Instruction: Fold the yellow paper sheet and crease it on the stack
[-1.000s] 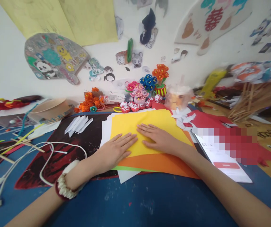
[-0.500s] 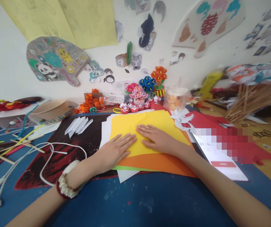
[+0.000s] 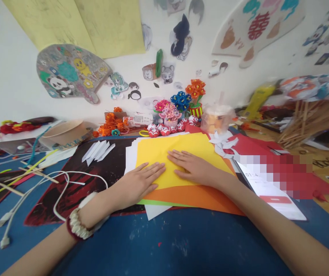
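Both hands lie palm down on the yellow paper (image 3: 164,143), the left hand (image 3: 141,182) over its left part and the right hand (image 3: 191,166) near its middle, fingers flat and mostly together, gripping nothing, with a narrow gap between the fingertips. Each forearm slants in from the near side. Orange paper (image 3: 187,195) shows under the near edge of the yellow paper. Right of the yellow paper, a phone (image 3: 279,209) reads "01:4", the rest blurred out. On the wall above and right of it, a paper fan (image 3: 233,42) bears a red double-happiness sign (image 3: 259,26). Behind the yellow paper, a white packet (image 3: 141,119) has red and dark print too small to read. Also behind it, a striped pot (image 3: 196,110) holds orange flowers (image 3: 195,89), and a bagged clear cup (image 3: 214,119) shows something orange inside. Far left of it sits a tan bowl (image 3: 62,134); its contents cannot be seen.
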`<action>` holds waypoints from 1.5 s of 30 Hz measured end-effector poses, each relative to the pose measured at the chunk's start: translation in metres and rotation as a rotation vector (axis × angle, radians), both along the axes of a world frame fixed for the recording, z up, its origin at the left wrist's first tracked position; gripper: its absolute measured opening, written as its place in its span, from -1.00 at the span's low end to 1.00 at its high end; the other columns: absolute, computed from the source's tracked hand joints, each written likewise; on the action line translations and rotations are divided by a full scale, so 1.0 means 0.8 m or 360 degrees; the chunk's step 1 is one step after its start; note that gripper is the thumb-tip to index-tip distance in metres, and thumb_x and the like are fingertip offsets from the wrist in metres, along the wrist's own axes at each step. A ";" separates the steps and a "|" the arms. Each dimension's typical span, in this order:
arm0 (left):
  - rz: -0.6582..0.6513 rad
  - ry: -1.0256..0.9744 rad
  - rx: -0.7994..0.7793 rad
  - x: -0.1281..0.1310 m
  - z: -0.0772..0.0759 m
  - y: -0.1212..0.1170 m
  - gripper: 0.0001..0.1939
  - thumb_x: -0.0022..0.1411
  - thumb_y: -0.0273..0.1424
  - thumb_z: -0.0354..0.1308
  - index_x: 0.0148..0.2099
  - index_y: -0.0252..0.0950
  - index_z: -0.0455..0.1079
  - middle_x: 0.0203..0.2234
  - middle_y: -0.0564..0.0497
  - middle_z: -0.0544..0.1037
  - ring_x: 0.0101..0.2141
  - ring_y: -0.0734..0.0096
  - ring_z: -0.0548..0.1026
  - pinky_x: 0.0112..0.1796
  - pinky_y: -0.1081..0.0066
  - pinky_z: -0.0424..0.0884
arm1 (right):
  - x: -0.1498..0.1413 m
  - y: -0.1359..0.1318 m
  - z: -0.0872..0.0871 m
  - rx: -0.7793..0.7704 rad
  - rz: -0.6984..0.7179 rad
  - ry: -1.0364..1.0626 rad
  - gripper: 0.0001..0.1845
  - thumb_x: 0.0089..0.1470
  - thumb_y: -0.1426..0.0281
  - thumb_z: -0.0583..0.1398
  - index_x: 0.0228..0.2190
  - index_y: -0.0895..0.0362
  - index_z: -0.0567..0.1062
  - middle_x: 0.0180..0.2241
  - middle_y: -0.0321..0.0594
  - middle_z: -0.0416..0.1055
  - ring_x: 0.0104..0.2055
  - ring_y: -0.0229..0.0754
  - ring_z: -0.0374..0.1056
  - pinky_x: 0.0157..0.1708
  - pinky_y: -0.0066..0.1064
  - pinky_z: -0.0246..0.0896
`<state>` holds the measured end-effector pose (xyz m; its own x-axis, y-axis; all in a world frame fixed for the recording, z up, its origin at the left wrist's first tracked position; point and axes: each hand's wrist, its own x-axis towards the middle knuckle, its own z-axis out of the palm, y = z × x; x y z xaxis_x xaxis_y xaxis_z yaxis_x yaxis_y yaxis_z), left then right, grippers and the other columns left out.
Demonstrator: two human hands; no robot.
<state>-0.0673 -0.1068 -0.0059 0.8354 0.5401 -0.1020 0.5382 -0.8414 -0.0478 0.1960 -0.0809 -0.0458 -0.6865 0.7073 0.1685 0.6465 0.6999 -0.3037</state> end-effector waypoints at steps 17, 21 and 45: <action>0.0385 -0.0042 0.0522 -0.089 -0.007 -0.077 -0.43 0.38 -0.13 -0.16 0.30 -0.33 0.14 0.21 -0.12 0.27 0.18 0.23 0.28 0.19 0.19 0.23 | 0.002 0.002 -0.008 -0.0029 0.0014 -0.0007 -0.35 0.27 0.08 -0.10 0.29 0.07 0.02 0.32 -0.26 -0.09 0.35 -0.13 -0.17 0.32 -0.13 -0.23; 0.0429 -0.0030 0.0617 -0.106 -0.006 -0.088 -0.46 0.38 -0.12 -0.16 0.26 -0.30 0.21 0.19 -0.09 0.31 0.19 0.23 0.27 0.20 0.19 0.20 | 0.002 0.001 -0.009 -0.0036 0.0004 -0.0006 -0.35 0.27 0.08 -0.11 0.29 0.06 0.03 0.32 -0.25 -0.09 0.35 -0.12 -0.16 0.31 -0.11 -0.22; 0.0373 -0.0053 0.0456 0.017 0.010 -0.050 -0.56 0.40 -0.33 -0.18 0.18 -0.43 0.28 0.13 -0.16 0.39 0.17 0.23 0.30 0.18 0.15 0.20 | -0.002 0.002 -0.015 0.0004 -0.0003 0.0051 -0.36 0.27 0.07 -0.10 0.28 0.06 0.07 0.31 -0.21 -0.06 0.34 -0.08 -0.12 0.30 -0.10 -0.17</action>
<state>-0.0540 -0.1467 0.0021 0.6858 0.7200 0.1061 0.7201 -0.6501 -0.2427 0.1945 -0.0797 -0.0574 -0.6794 0.7082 0.1918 0.6379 0.6993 -0.3225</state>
